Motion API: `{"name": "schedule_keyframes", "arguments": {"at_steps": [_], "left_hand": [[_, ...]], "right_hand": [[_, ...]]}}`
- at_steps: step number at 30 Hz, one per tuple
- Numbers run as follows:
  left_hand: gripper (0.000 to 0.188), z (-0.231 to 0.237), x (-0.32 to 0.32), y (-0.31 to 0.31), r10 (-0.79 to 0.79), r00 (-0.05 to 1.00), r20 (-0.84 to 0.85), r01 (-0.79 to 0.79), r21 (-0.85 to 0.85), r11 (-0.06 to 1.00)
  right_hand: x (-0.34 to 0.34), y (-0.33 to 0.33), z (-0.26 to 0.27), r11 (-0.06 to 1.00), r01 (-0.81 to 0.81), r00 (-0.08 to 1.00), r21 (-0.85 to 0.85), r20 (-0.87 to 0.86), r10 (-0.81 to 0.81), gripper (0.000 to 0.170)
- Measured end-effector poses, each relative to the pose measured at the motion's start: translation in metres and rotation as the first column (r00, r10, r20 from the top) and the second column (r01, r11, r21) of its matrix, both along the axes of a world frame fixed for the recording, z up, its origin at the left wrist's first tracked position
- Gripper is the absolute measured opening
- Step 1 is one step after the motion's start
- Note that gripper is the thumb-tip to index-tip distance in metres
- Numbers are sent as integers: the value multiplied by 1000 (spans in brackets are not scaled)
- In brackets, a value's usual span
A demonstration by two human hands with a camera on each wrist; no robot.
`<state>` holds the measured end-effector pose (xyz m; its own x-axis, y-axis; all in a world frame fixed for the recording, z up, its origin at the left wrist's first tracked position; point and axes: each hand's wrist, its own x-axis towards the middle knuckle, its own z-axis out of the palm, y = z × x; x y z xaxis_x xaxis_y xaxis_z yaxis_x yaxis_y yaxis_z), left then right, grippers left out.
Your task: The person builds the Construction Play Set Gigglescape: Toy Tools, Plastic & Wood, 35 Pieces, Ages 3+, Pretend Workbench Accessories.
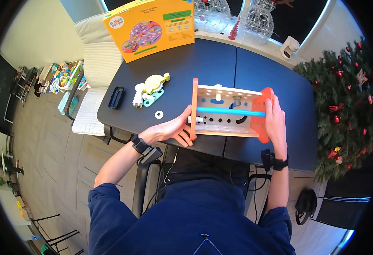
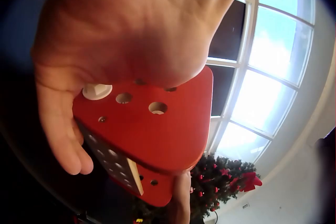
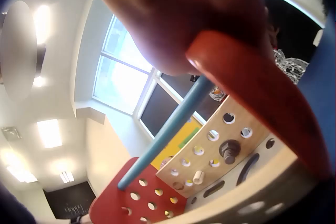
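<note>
Both hands hold a wooden toy toolbox point(image 1: 226, 131) with red end panels, hole-dotted pale boards and a blue rod point(image 1: 233, 111) between the ends. My left hand point(image 1: 169, 129) has its palm against the left red panel point(image 2: 157, 129), with fingers bent past its edge. At the other end, my right hand point(image 1: 276, 121) grips the right red panel point(image 3: 262, 92), its fingers over the upper edge. A white screw point(image 1: 199, 120) goes through the left panel. On the far board are a pale peg point(image 1: 218, 92) and a grey bolt point(image 3: 229, 152).
On the dark table point(image 1: 182, 63) lie a black tray-like piece point(image 1: 116, 97), a white ring point(image 1: 156, 114), a teal strip point(image 1: 156, 97) and a yellow-green and white heap point(image 1: 154, 83). A yellow box point(image 1: 152, 29) stands behind. A Christmas tree point(image 1: 339, 110) is at right, a chair point(image 1: 95, 63) at left.
</note>
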<state>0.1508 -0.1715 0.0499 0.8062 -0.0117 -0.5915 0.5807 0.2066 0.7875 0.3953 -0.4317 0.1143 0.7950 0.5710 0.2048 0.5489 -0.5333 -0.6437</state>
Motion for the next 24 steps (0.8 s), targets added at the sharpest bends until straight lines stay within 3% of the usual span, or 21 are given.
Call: {"name": "schedule_keyframes", "arguments": {"at_steps": [4, 5, 7, 8, 9, 10, 12, 18, 21, 24], "left_hand": [[103, 15, -6, 3, 2, 1000, 12, -4, 146, 989], [100, 21, -10, 2, 54, 998, -12, -49, 288, 956], [86, 31, -16, 12, 64, 997, -30, -31, 636, 771], [80, 29, -19, 24, 43, 998, -43, 7, 782, 623], [69, 13, -24, 36, 15, 998, -69, 58, 926, 372], [59, 22, -28, 36, 15, 990, -143, 134, 955, 266], [49, 6, -37, 48, -4, 977, -214, 211, 958, 194], [33, -35, -46, 61, -51, 992, -112, 114, 993, 43], [28, -31, -45, 63, -82, 993, -87, 92, 994, 63], [26, -5, -40, 54, -98, 993, 73, -59, 988, 141]], "right_hand": [[16, 10, -3, 997, -1, 1000, -72, 14, 2, 40], [20, 11, -4, 997, 1, 1000, -79, 7, -1, 40], [24, 16, -3, 992, 24, 1000, -120, -18, -26, 43], [25, 18, -2, 991, 22, 999, -129, -24, -26, 43], [26, 20, -2, 990, 22, 999, -137, -28, -26, 43], [27, 21, -1, 989, 22, 999, -145, -32, -27, 43], [29, 23, 2, 988, 17, 999, -153, -39, -23, 44], [41, 29, -1, 980, 11, 999, -201, -48, -21, 45], [47, 31, -2, 973, 7, 999, -232, -43, -18, 46], [49, 35, -4, 976, 27, 1000, -216, 4, -26, 43]]}}
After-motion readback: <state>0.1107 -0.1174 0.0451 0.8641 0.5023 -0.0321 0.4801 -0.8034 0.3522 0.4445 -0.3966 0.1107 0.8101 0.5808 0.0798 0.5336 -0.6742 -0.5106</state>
